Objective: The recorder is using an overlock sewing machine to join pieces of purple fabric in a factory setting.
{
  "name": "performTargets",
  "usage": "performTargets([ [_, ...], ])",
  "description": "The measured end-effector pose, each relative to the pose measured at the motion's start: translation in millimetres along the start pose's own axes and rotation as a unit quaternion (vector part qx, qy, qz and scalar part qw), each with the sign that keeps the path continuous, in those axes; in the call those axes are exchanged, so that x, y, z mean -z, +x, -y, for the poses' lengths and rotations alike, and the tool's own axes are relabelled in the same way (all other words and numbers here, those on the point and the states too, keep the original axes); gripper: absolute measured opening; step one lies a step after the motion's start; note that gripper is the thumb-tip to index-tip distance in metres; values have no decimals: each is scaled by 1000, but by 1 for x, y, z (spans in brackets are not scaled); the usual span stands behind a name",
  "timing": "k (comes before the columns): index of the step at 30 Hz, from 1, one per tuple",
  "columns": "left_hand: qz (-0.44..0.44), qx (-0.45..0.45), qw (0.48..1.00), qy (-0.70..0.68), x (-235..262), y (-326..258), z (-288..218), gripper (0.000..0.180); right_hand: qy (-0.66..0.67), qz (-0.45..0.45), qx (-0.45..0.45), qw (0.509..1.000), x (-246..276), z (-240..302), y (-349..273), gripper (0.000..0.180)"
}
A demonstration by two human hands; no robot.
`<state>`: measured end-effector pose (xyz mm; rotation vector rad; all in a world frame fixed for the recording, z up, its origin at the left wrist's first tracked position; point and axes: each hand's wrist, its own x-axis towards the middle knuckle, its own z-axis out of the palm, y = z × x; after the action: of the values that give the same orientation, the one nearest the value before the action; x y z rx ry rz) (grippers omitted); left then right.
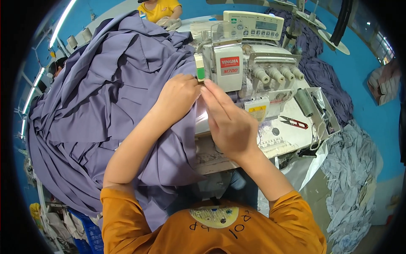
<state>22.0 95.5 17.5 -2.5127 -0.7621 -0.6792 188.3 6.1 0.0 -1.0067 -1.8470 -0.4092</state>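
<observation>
A large purple-grey cloth lies in deep folds over the left of the table and hangs down toward my lap. Its right edge runs up to the white sewing machine, by a green and white part at the front. My left hand rests on the cloth there, its fingers curled closed over the fabric. Right against it, my right hand reaches in from the other side with its fingers pressed together at the cloth's edge. Whatever is between those fingertips is hidden, as is the needle area.
Red-handled thread snips lie on the machine table, beside a tray with a dark thread spool. A control panel stands behind the machine. Grey cloth is heaped at right. Across the table sits a person in yellow.
</observation>
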Motion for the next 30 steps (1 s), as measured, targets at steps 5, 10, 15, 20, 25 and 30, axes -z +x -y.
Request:
performTargets([
  [5,4,52,999,-2,-6,-8,4,9,-46,35,3,998,-21,6,7,38],
  [10,-22,128,991,-44,19,-37,4,21,78,9,3,997,-7,21,-22,23],
  [15,-138,286,946,57,23,-71,1,52,203,61,-54,976,-5,38,-65,24],
  [20,103,397,893,-186,9,-119,7,25,259,367,-313,837,-4,59,-62,58],
  [25,41,357,891,-279,30,-155,-50,14,331,314,-172,873,-35,68,-87,92],
  [30,-56,346,906,-236,46,-194,-90,26,271,373,-155,874,-60,93,-69,70],
])
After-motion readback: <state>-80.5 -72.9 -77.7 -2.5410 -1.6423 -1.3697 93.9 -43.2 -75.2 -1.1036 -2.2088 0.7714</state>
